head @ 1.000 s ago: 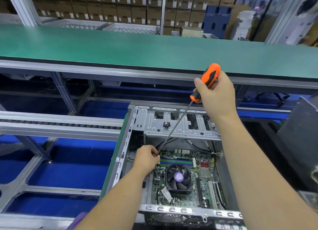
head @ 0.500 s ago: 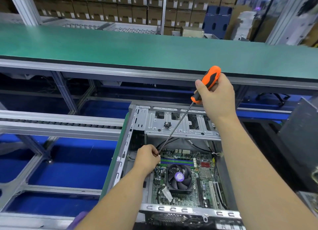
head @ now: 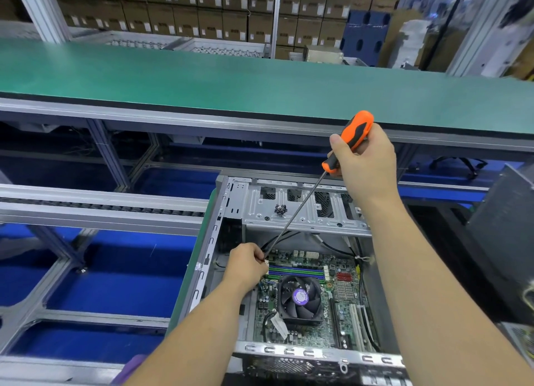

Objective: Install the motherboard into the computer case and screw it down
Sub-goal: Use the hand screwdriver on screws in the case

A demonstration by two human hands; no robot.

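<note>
Green bench point(head: 202, 76); 1 case point(head: 306, 209), 1 mobo point(head: 341, 278), 1 screwdriver point(head: 354, 133), 2 hands.

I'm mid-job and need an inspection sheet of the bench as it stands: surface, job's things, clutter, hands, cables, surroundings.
Surface: green belt behind, bare where seen.
Job's things: motherboard lies inside the open case; screwdriver slants down to the board's far left corner.
Clutter: small screw cluster on the case's drive bracket.
Hands: right hand holds the orange grip; left hand pinches at the shaft's tip.
Cables: black leads run under the bracket.
Surroundings: stacked cartons behind.
</note>
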